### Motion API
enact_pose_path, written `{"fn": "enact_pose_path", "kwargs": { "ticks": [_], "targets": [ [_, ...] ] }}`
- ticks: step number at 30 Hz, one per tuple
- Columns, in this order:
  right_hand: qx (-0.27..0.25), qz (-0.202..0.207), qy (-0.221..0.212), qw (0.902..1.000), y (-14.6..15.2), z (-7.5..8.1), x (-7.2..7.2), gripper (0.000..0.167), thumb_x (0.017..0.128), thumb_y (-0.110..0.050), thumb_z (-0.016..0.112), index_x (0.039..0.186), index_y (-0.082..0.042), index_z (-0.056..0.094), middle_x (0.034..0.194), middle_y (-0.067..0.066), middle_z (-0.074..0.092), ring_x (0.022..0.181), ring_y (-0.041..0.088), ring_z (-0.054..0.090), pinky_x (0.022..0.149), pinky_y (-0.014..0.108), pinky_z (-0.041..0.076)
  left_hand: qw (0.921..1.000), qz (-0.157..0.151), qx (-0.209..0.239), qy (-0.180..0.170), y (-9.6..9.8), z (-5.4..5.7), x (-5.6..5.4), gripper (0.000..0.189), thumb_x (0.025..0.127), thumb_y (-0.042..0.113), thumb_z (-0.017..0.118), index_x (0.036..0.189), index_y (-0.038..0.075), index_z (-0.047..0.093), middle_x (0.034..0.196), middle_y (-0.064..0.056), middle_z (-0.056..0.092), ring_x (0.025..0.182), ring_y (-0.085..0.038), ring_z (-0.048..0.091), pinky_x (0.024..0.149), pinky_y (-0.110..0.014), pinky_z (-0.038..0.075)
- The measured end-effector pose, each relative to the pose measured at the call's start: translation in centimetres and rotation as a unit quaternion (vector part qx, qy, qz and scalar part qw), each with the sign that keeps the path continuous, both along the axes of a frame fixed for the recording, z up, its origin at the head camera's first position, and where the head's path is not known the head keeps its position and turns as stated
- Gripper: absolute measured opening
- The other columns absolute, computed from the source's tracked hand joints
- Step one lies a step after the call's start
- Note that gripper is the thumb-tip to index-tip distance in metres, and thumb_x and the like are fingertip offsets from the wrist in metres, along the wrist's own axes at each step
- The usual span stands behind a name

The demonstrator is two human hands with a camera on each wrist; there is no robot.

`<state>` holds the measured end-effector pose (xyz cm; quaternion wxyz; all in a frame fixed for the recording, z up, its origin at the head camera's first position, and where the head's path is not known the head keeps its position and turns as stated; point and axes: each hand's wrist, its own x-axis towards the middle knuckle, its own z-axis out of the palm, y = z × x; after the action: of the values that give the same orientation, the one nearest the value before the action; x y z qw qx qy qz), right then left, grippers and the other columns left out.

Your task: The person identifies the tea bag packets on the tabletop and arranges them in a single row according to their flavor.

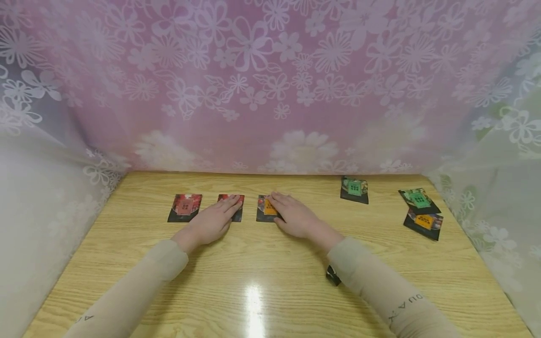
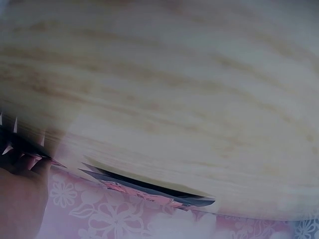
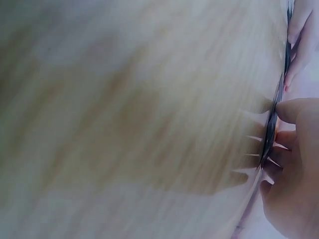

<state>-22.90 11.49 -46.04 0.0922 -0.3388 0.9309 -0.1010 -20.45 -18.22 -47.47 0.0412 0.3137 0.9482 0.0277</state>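
My left hand [image 1: 213,219] lies over a red-and-black packet [image 1: 239,216], its fingers stretched across the front and hiding the middle. To its left is another red-and-black packet [image 1: 185,208], flat on the table and also seen edge-on in the left wrist view. Over an orange-and-black packet [image 1: 264,215], my right hand [image 1: 296,218] rests its extended fingers on the right side. In the right wrist view, the fingertips of the right hand [image 3: 294,169] meet this packet [image 3: 269,132]. These three packets form a row, upright to my view.
On the wooden table [image 1: 211,291], a green packet [image 1: 354,189] lies at the back right. Farther right, another green packet [image 1: 420,200] overlaps an orange one [image 1: 424,224]. A dark packet [image 1: 332,276] is partly hidden under my right forearm. Floral curtains [image 1: 274,94] enclose the table.
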Motion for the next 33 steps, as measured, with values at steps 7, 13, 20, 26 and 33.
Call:
{"fn": "enact_pose_path", "kwargs": {
  "ticks": [7, 13, 20, 26, 33],
  "targets": [
    [0.008, 0.003, 0.007, 0.9999, -0.4, 0.3, 0.6, 0.069, 0.11, -0.031, 0.055, 0.167, -0.002, 0.029, 0.175, 0.019, 0.027, 0.163, 0.035, 0.027, 0.136, 0.052, 0.022, 1.0, 0.0, 0.001, 0.001, 0.0, 0.0, 0.0, 0.056, 0.113, 0.021, 0.047, 0.165, 0.003, 0.036, 0.173, -0.017, 0.033, 0.162, -0.034, 0.032, 0.131, -0.051, 0.035],
    [0.021, 0.0, 0.011, 0.9997, -0.7, 0.3, 0.7, 0.069, 0.111, -0.032, 0.055, 0.168, -0.003, 0.029, 0.175, 0.018, 0.028, 0.163, 0.034, 0.028, 0.136, 0.049, 0.023, 1.0, -0.001, 0.006, 0.0, 0.0, -0.1, 0.0, 0.056, 0.113, 0.02, 0.047, 0.165, 0.003, 0.037, 0.173, -0.017, 0.033, 0.161, -0.035, 0.033, 0.131, -0.052, 0.035],
    [0.03, -0.002, 0.012, 0.9995, -0.9, 0.3, 0.6, 0.069, 0.112, -0.035, 0.053, 0.169, -0.006, 0.027, 0.176, 0.015, 0.026, 0.164, 0.032, 0.025, 0.137, 0.048, 0.022, 1.0, -0.002, 0.002, 0.003, 0.0, 0.0, -0.1, 0.055, 0.112, 0.019, 0.047, 0.165, 0.004, 0.038, 0.173, -0.017, 0.034, 0.161, -0.035, 0.034, 0.131, -0.052, 0.036],
    [0.02, -0.003, 0.015, 0.9997, -1.0, 0.2, 0.5, 0.068, 0.112, -0.036, 0.053, 0.168, -0.006, 0.029, 0.176, 0.015, 0.026, 0.164, 0.032, 0.026, 0.136, 0.049, 0.023, 1.0, 0.001, -0.001, 0.0, -0.1, -0.2, -0.2, 0.056, 0.113, 0.02, 0.047, 0.165, 0.004, 0.037, 0.173, -0.017, 0.033, 0.161, -0.035, 0.033, 0.131, -0.052, 0.035],
    [-0.018, -0.015, 0.029, 0.9993, 0.8, 0.7, 0.6, 0.066, 0.111, -0.032, 0.056, 0.165, -0.001, 0.034, 0.174, 0.018, 0.031, 0.162, 0.035, 0.031, 0.135, 0.051, 0.025, 1.0, -0.004, 0.002, -0.004, 0.1, 0.0, 0.1, 0.056, 0.112, 0.019, 0.046, 0.164, 0.001, 0.037, 0.172, -0.019, 0.034, 0.161, -0.036, 0.032, 0.131, -0.052, 0.034]
  ]
}}
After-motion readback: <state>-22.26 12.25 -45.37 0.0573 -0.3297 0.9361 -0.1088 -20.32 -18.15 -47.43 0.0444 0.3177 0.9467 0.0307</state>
